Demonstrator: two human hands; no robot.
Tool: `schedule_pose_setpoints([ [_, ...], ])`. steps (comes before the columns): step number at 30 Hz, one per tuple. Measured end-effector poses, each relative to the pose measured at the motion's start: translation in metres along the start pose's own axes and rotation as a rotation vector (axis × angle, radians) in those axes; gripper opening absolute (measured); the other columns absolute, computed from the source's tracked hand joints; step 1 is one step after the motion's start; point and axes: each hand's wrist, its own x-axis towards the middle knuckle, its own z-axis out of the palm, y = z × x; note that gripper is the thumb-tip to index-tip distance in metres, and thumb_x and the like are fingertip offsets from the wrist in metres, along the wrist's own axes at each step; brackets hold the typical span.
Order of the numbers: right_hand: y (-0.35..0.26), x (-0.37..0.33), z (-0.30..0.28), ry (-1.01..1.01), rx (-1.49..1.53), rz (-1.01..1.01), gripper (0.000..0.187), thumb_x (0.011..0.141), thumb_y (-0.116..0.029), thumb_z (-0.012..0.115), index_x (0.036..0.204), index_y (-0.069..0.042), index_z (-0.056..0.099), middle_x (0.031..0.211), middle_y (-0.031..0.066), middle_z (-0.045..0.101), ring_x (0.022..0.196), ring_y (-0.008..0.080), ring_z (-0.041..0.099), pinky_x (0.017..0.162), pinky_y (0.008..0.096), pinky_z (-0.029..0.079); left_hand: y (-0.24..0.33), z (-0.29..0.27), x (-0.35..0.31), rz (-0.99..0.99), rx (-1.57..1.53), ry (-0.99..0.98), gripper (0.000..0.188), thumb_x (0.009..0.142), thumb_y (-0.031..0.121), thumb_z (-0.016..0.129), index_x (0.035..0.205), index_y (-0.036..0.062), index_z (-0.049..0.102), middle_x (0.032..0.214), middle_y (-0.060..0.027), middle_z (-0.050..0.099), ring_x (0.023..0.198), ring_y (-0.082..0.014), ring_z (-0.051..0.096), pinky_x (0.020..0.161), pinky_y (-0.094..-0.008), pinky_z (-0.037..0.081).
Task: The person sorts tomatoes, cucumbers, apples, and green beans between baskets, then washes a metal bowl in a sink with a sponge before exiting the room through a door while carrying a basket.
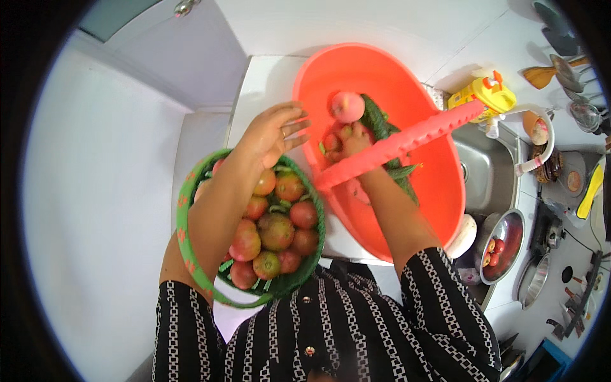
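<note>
My left hand (277,132) is held over the left rim of the red plastic basket (356,60), fingers apart, with nothing in it. Its forearm passes through the handle of a green basket (183,207) that hangs against me, full of red and yellow-green tomatoes (276,231). Inside the red basket, my right hand (354,141) reaches under the handle (407,145) and closes on a tomato (331,142), partly hidden by the fingers. A pink-red tomato (347,107) lies just beyond it. Dark green bumpy cucumbers (375,118) lie beside that hand.
Right of the red basket are a steel sink (487,175), a white faucet hose (548,140) and a yellow bottle (484,95). A steel bowl (509,254) with several red fruits stands nearer. Ladles and spatulas (563,70) hang on the right. A door (159,54) is at far left.
</note>
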Motion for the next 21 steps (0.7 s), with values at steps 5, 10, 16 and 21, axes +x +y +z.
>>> schedule_pose_setpoints([
  [5, 0.037, -0.018, -0.026, 0.117, 0.105, -0.074, 0.058, 0.069, -0.03, 0.076, 0.119, -0.008, 0.056, 0.133, 0.0155, 0.043, 0.124, 0.0336, 0.04, 0.1, 0.0403, 0.039, 0.023, 0.009, -0.067, 0.11, 0.127, -0.11, 0.031, 0.091, 0.018, 0.055, 0.119, 0.0055, 0.054, 0.118, -0.0088, 0.056, 0.111, -0.022, 0.054, 0.094, -0.0376, 0.044],
  [10, -0.076, -0.166, -0.109, 0.188, 0.342, -0.135, 0.058, 0.065, -0.022, 0.08, 0.116, -0.006, 0.058, 0.129, 0.0166, 0.047, 0.128, 0.0359, 0.038, 0.101, 0.0437, 0.038, 0.001, -0.049, -0.143, 0.24, 0.441, -0.076, 0.029, 0.089, 0.013, 0.053, 0.115, 0.0022, 0.056, 0.112, -0.009, 0.058, 0.111, -0.0199, 0.052, 0.094, -0.0318, 0.042],
  [16, -0.172, -0.19, -0.075, 0.018, 0.214, -0.524, 0.059, 0.066, -0.017, 0.078, 0.12, -0.009, 0.056, 0.137, 0.0191, 0.039, 0.13, 0.0385, 0.035, 0.103, 0.0476, 0.037, -0.017, -0.1, -0.173, 0.577, 1.341, 0.372, 0.038, 0.078, 0.019, 0.06, 0.113, 0.0047, 0.057, 0.106, -0.0139, 0.062, 0.098, -0.0294, 0.059, 0.084, -0.0378, 0.047],
  [21, -0.187, -0.178, -0.052, 0.139, 0.029, -0.586, 0.053, 0.071, -0.015, 0.073, 0.121, -0.008, 0.056, 0.137, 0.0203, 0.04, 0.122, 0.0396, 0.043, 0.101, 0.0441, 0.039, -0.018, -0.09, -0.172, 0.437, 1.543, 0.432, 0.05, 0.07, 0.032, 0.067, 0.11, 0.004, 0.058, 0.104, -0.016, 0.063, 0.095, -0.035, 0.06, 0.081, -0.0432, 0.048],
])
